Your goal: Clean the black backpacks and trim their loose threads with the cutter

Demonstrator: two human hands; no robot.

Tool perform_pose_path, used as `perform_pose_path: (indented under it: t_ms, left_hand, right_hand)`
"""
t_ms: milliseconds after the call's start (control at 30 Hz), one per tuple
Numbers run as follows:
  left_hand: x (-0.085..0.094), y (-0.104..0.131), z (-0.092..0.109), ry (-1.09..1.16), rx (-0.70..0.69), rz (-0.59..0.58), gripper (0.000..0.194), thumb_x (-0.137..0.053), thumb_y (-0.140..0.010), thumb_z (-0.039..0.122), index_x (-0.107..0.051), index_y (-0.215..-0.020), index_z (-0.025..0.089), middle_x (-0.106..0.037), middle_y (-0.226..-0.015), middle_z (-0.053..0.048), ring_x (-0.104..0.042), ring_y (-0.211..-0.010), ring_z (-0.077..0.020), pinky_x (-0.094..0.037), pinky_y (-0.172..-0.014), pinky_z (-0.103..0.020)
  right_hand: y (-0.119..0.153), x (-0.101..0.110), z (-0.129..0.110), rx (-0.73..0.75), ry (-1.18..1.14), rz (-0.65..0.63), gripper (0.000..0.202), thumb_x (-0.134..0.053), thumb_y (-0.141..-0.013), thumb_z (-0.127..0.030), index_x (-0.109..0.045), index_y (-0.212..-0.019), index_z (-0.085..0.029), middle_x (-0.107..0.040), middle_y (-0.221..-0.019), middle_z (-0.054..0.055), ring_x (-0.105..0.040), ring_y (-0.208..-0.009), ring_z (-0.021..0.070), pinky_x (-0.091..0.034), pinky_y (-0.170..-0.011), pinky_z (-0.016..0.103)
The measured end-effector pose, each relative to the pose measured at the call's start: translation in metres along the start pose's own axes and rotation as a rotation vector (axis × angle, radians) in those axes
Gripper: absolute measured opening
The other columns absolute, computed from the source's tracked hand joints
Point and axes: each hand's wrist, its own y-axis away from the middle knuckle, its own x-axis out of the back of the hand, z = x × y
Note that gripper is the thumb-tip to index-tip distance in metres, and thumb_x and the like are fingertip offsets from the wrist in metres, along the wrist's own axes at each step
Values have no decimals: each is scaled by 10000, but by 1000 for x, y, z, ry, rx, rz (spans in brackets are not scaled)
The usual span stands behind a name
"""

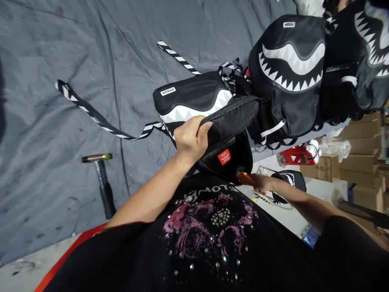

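Note:
A black bag with a white shark-tooth mouth (pixel 194 101) lies unzipped in front of me, its lining and a red label (pixel 224 157) showing. My left hand (pixel 192 138) is closed around the edge of its opened front panel, thumb on top. At the other end of the opening, my right hand (pixel 257 182) is closed on a tool with orange handles (pixel 244 178). The tool's working end is hidden at the bag's edge, so its kind is unclear. Striped straps (pixel 103 126) trail from the bag to the left.
Several similar black backpacks (pixel 291 73) stand in a row to the right. A black-handled hammer (pixel 101 182) lies on the grey cloth (pixel 60 170) at left. Cardboard boxes (pixel 361 150), a red object (pixel 296 156) and another black bag (pixel 294 180) are on the floor side.

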Motion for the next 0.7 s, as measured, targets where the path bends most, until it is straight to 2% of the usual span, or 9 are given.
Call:
perform_pose_path:
  t_ms: [67, 167, 233, 300, 367, 433, 533, 600, 700]
  left_hand:
    - [-3, 0, 1, 14, -24, -25, 331, -463, -977, 438, -650, -875, 183, -686, -729, -40, -640, -643, -143, -475, -624, -258]
    - [-5, 0, 4, 13, -52, -76, 326, -477, -970, 430, -664, -863, 186, -693, -716, -37, -638, -634, -136, -478, -608, -244]
    - [-7, 0, 8, 20, -67, -110, 332, -477, -970, 425, -667, -853, 180, -698, -720, -36, -636, -632, -128, -474, -598, -233]
    - [-9, -1, 13, 53, -107, -143, 319, -480, -973, 400, -666, -855, 169, -706, -739, -38, -641, -642, -120, -473, -602, -224]
    - [-12, -1, 18, 89, -153, -169, 291, -490, -972, 369, -662, -864, 160, -709, -749, -36, -646, -652, -114, -472, -613, -216]
    - [-14, -1, 21, 98, -150, -174, 275, -498, -971, 358, -658, -862, 162, -701, -744, -28, -640, -649, -107, -466, -617, -212]
    - [-13, -1, 18, 51, -72, -105, 313, -491, -971, 403, -646, -823, 175, -658, -694, 0, -596, -602, -96, -439, -592, -213]
    - [-11, -1, 14, 5, -23, -39, 347, -490, -963, 451, -638, -807, 179, -617, -658, 15, -560, -578, -93, -419, -579, -220]
    - [-11, -1, 9, -19, 9, 6, 369, -497, -948, 504, -636, -828, 183, -582, -664, 23, -546, -601, -101, -415, -609, -240]
  right_hand:
    - [-5, -1, -9, 70, 56, 16, 420, -418, -953, -511, -645, -1193, -253, -725, -832, 57, -654, -591, 159, -500, -514, 252]
    - [-11, 18, -2, 54, 180, 168, 446, -374, -959, -443, -580, -1315, -271, -730, -979, 91, -695, -762, 212, -528, -603, 318]
    - [-13, 34, 12, -8, 255, 321, 504, -316, -974, -402, -523, -1374, -175, -708, -1051, 170, -697, -885, 275, -530, -696, 398]
    - [-20, 39, 20, -17, 306, 502, 535, -289, -991, -397, -495, -1366, -76, -696, -1024, 239, -697, -907, 328, -514, -733, 443]
    - [-35, 29, 10, 67, 325, 620, 520, -337, -991, -431, -521, -1315, -68, -707, -935, 235, -708, -849, 334, -506, -715, 415]
    - [-58, 8, -14, 220, 310, 636, 484, -422, -968, -489, -558, -1277, -142, -724, -915, 180, -715, -830, 293, -496, -710, 346]
    - [-96, -18, -52, 397, 227, 646, 477, -521, -922, -542, -557, -1280, -229, -736, -1021, 107, -707, -896, 234, -470, -740, 264]
    - [-116, -22, -62, 390, 126, 706, 488, -407, -986, -490, -496, -1341, -168, -726, -1065, 139, -702, -906, 234, -459, -714, 257]
    - [-134, -20, -55, 326, -33, 800, 523, -204, -1038, -391, -402, -1396, -66, -707, -1095, 202, -696, -917, 257, -451, -686, 277]
